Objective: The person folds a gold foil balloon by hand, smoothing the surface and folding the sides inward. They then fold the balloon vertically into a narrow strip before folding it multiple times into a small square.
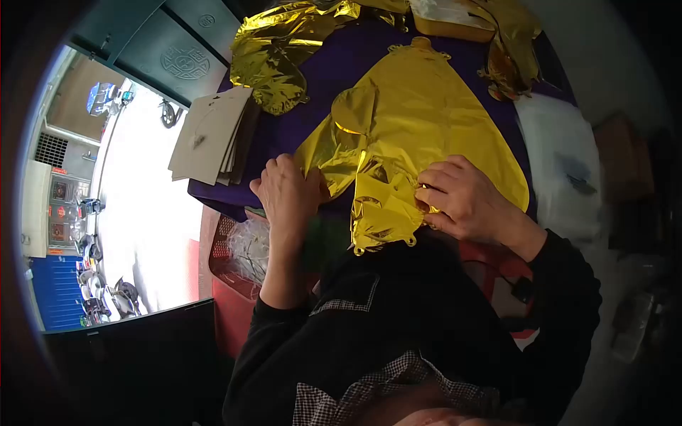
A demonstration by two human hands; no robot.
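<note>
A flat, uninflated gold foil balloon (426, 106) lies on the purple cloth in front of me, with small ringed tabs at its ends. Part of it is folded over, and a crinkled section hangs toward my lap. At its left lower edge, my left hand (288, 192) is closed on the foil, the fingertips partly hidden behind it. My right hand (462, 199) pinches the crinkled section from the right, with curled fingers. More gold foil balloons (273, 71) lie crumpled toward the far left of the table.
The purple cloth (241, 153) covers the table. A stack of cardboard sheets (211, 135) sits at its left edge, and a foil-draped tray (455, 27) stands at the back. Below left is a red basket (222, 245) with clear plastic in it. A white plastic-wrapped bundle (565, 156) lies at the right.
</note>
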